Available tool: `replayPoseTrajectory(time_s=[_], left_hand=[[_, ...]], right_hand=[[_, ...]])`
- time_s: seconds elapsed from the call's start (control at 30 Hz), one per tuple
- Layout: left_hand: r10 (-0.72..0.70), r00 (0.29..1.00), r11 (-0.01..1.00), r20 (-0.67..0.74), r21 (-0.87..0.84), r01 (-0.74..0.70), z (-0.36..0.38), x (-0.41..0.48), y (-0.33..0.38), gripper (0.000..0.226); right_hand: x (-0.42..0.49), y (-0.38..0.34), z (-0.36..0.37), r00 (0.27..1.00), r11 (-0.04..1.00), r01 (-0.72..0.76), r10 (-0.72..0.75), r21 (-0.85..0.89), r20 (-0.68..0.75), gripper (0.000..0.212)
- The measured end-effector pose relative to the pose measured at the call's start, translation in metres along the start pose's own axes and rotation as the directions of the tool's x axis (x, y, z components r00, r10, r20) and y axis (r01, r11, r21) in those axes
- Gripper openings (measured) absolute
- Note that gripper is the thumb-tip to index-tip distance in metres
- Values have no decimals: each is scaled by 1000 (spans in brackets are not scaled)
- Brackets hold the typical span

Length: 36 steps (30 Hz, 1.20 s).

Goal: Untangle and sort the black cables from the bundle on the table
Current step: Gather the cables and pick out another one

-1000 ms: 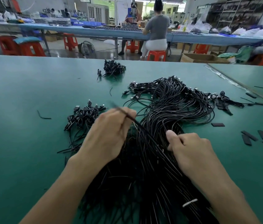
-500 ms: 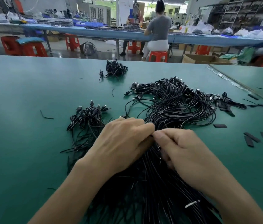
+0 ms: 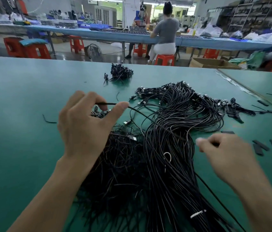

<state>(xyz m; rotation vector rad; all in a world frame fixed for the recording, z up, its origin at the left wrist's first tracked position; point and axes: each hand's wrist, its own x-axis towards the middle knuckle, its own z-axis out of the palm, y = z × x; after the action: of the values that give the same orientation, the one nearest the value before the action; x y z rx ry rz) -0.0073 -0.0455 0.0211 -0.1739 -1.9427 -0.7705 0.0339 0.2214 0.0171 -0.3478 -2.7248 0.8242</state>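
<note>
A large bundle of black cables (image 3: 178, 124) with metal plugs lies spread on the green table (image 3: 15, 101). One single black cable (image 3: 148, 117) is stretched taut above the bundle. My left hand (image 3: 85, 126) pinches its far end between thumb and fingers, raised over a smaller sorted pile (image 3: 120, 164) at the left, which it partly hides. My right hand (image 3: 223, 154), blurred by motion, pinches the same cable at the bundle's right side. A white tie (image 3: 197, 214) binds the bundle near the front.
A small heap of cables (image 3: 121, 72) sits farther back. Black strips (image 3: 260, 147) and short offcuts lie at the right, one offcut (image 3: 48, 119) at the left. A second table's edge (image 3: 248, 91) runs along the right. A person sits on a red stool (image 3: 164, 59) beyond.
My hands were together on the bundle; now they have drawn apart, the left up and to the left, the right to the right, pulling one cable taut between them.
</note>
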Motion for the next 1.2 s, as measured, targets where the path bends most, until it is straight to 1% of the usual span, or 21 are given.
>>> replayPoseTrajectory(time_s=[0.03,0.07,0.1,0.17,0.23,0.3,0.43,0.5,0.57,0.63,0.67,0.7,0.77,0.8,0.93,1.0,1.03,1.1,1.13,1.17,1.2], left_hand=[[65,998,998,21,-10,-64,1,-1,1,46],[137,989,990,57,-22,-136,2,-3,3,44],[204,974,979,99,-37,-201,4,-5,6,42],[314,935,949,165,-83,-304,6,-8,14,38],[389,901,919,190,-142,-367,9,-10,22,35],[430,880,897,200,-208,-391,10,-12,29,33],[407,878,896,251,-297,-330,10,-14,36,29],[360,898,913,253,-291,-284,11,-13,37,38],[249,948,950,196,-242,-199,10,-13,33,44],[73,992,978,100,-204,-51,9,-11,26,52],[9,998,978,62,-207,4,8,-10,22,54],[-17,999,977,36,-214,24,7,-9,21,52],[4,1000,976,9,-218,-2,4,-5,24,46],[21,1000,975,-2,-220,-21,3,-4,27,44],[105,991,953,-84,-275,-125,3,-3,30,33],[109,994,941,-25,-319,-112,5,-4,28,31],[68,997,934,49,-354,-46,7,-5,26,31],[-42,974,903,224,-408,133,13,-9,23,29],[-63,955,886,289,-425,187,15,-12,21,28],[-54,942,875,332,-438,205,17,-14,20,29],[-24,933,873,358,-447,194,19,-15,19,29]], right_hand=[[-1,-1,4,994,995,17,-7,-94,106,34],[-3,-4,8,981,991,38,-12,-131,194,32],[-6,-8,10,963,993,71,-43,-98,265,31],[-13,-21,12,929,978,152,-192,146,317,34],[-20,-35,14,890,893,247,-363,377,277,42],[-25,-44,16,867,818,318,-456,480,202,42],[-30,-57,16,875,683,346,-482,644,41,28],[-30,-59,13,900,607,335,-433,720,-54,29],[-27,-55,9,956,536,242,-273,809,-105,31],[-22,-50,5,993,462,115,-89,880,-82,32],[-19,-47,3,997,462,71,-32,884,-63,33],[-17,-45,4,999,492,45,0,870,-51,33],[-16,-44,5,999,531,26,20,847,-43,35],[-16,-44,5,999,518,23,25,855,-42,36],[-12,-44,1,995,328,13,91,945,-46,44],[-9,-38,-2,990,282,2,133,959,-42,42],[-7,-35,-1,990,318,-1,131,948,-43,42],[-5,-29,1,996,524,14,70,852,-59,42],[-5,-28,2,998,632,34,18,775,-58,40],[-5,-28,4,998,709,57,-38,702,-43,38],[-7,-29,6,996,755,81,-92,651,-17,36]])
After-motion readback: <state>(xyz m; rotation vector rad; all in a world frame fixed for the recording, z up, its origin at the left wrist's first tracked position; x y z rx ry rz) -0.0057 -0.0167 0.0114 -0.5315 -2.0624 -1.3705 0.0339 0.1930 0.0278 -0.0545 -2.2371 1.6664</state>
